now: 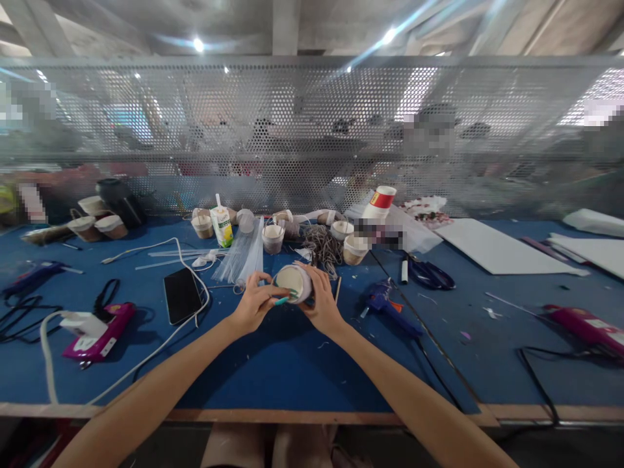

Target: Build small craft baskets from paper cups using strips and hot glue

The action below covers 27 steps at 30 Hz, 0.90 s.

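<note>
Paper cup (292, 281) sits tipped on its side, mouth toward the camera, clasped between both grips. The left grip (253, 302) pinches its rim and the right grip (322, 304) wraps its side. Left of the left grip, a phone (181, 294) lies on the bench (273, 370); right of the right grip, a blue glue gun (385, 304).

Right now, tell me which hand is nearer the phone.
Left. The left hand is just right of the phone; the right hand is farther right, past the cup both hold.
</note>
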### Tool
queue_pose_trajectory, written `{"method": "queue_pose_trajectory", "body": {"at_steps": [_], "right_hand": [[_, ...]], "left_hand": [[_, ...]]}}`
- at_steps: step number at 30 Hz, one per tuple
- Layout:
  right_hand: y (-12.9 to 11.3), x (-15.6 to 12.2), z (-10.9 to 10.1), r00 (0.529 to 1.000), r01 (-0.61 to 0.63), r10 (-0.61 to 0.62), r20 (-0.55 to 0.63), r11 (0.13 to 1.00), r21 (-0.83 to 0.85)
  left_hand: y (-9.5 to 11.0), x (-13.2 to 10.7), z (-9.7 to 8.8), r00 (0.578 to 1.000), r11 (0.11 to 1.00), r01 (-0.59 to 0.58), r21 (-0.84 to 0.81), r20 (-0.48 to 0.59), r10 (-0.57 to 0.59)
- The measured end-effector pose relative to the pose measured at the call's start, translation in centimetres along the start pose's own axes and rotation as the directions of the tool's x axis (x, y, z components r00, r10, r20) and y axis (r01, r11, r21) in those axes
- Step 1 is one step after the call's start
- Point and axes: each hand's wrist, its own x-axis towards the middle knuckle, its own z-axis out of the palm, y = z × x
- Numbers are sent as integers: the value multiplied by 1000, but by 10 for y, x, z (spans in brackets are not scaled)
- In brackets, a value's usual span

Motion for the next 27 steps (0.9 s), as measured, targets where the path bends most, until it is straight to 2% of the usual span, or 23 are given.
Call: {"method": "queue_pose_trajectory", "body": {"at_steps": [6,11,18,27], "right_hand": [[-2,0,1,1000,1,-1,10,1000,26],[0,0,3,998,65,-64,-8,993,103],[-1,-1,4,998,54,-56,10,989,136],[-2,-2,6,999,38,-43,27,986,164]], "left_hand": [[0,-3,1,998,991,-62,117,-14,64],[5,-5,0,995,981,-90,174,-33,97],[10,-5,-1,998,982,-50,180,-28,56],[10,-5,0,995,980,-62,190,-64,76]]}}
